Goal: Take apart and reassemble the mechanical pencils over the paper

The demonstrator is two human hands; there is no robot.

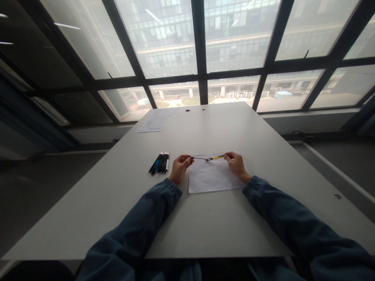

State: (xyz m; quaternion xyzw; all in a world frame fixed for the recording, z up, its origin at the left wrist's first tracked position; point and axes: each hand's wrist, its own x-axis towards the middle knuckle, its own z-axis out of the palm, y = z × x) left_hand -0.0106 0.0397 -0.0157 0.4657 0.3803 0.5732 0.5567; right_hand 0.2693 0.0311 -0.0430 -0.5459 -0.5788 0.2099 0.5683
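My left hand [181, 167] pinches one end of a thin dark rod [199, 158], which looks like a pen refill. In my right hand [235, 164], thumb and fingers close on the end of a yellow and black pen barrel [217, 157]. The rod's far end meets the barrel's dark end between my hands; whether it sits inside cannot be made out. Beneath both lies a sheet of white paper [213, 179] on the table. A bunch of pens [159, 163], mostly black with some blue and white, rests just left of my left hand.
The white table [117, 214] reaches forward to a wall of windows. Printed papers [152, 121] lie at its far left corner. A dark round spot [188, 110] shows near the far edge. A small dark mark [337, 196] is by the right edge.
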